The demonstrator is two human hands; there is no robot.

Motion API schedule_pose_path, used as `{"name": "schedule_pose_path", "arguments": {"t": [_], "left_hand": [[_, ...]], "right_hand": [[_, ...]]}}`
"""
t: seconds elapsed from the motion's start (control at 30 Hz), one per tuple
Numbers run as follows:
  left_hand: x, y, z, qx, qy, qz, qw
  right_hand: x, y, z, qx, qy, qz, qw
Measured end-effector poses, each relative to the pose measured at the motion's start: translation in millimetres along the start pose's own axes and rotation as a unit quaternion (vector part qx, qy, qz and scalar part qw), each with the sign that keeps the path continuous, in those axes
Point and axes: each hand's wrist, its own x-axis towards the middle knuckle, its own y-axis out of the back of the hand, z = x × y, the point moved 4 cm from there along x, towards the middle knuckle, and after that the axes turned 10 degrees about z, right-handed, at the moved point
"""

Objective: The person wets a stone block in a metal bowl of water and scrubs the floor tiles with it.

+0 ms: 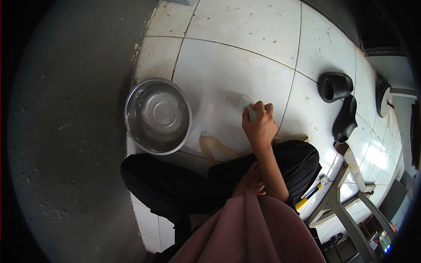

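Note:
My right hand [262,125] is stretched over the floor tiles, its fingers wrapped round a small pale grey-green object [252,114]. The hand covers most of that object, and its kind cannot be made out. Beyond the fingertips the tile has a blurred, pale smear. My left hand [250,180] lies on my lap, partly behind the right forearm. Its visible fingers are curled, and whatever they may hold is hidden. To the left stands a round stainless steel bowl [188,127], apart from both hands, with its inside showing shiny and ringed at the bottom.
A pale yellowish strip [215,147] lies on the tiles by my knees. Black clogs [335,87] sit to the right, near a wooden chair frame [340,197] and a yellow-and-black stick [309,196]. Dark grey floor [74,131] borders the tiles on the left.

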Motion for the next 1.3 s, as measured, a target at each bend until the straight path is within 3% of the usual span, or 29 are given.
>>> {"name": "schedule_pose_path", "arguments": {"t": [0.03, 0.1, 0.2, 0.3, 0.43, 0.5, 0.6, 0.67, 0.77, 0.97, 1.13, 1.2, 1.3], "left_hand": [[-0.2, 3.8, -0.2, -0.003, -0.001, -0.006, 1.0], [-2.0, 3.9, 0.5, -0.02, 0.001, -0.146, 0.989], [8.9, 13.3, 0.5, -0.037, 0.008, -0.33, 0.943], [9.6, 22.1, -0.8, -0.01, -0.001, -0.259, 0.966], [12.2, 23.7, 0.0, -0.011, 0.03, -0.223, 0.974], [10.5, 24.7, -1.2, -0.087, 0.064, -0.111, 0.988], [12.1, 25.1, -1.0, -0.089, 0.062, -0.056, 0.992], [12.9, 27.1, -1.5, -0.099, 0.068, -0.065, 0.991], [11.0, 21.6, -0.6, -0.101, 0.069, -0.057, 0.991], [13.8, 27.2, -2.2, -0.11, 0.077, -0.066, 0.989], [14.0, 28.0, -0.6, -0.124, 0.079, -0.032, 0.989], [6.2, 16.9, 0.5, -0.086, 0.078, -0.123, 0.986], [8.9, 19.5, 1.0, -0.079, 0.076, -0.118, 0.987]], "right_hand": [[0.1, -4.7, 1.9, -0.001, -0.006, -0.002, 1.0], [13.2, -13.8, -0.5, 0.04, 0.041, 0.055, 0.997], [52.1, -33.8, -11.5, 0.025, 0.035, 0.056, 0.998], [91.3, -50.2, -24.4, 0.016, 0.003, 0.042, 0.999], [115.0, -45.3, -21.0, 0.035, -0.077, -0.066, 0.994], [114.4, -37.6, -0.3, 0.096, -0.111, -0.069, 0.987], [119.0, -23.1, 26.6, 0.106, -0.107, 0.018, 0.988], [129.7, -18.8, 34.8, 0.056, -0.093, 0.058, 0.992], [140.1, -34.7, 32.1, 0.015, -0.099, 0.017, 0.995], [132.7, -57.6, 1.8, -0.005, -0.02, 0.042, 0.999], [137.8, -54.7, 0.0, 0.01, -0.003, -0.041, 0.999], [128.6, -55.0, -3.2, 0.02, 0.007, -0.055, 0.998], [101.9, -46.2, -11.2, 0.039, 0.032, -0.07, 0.996]]}}
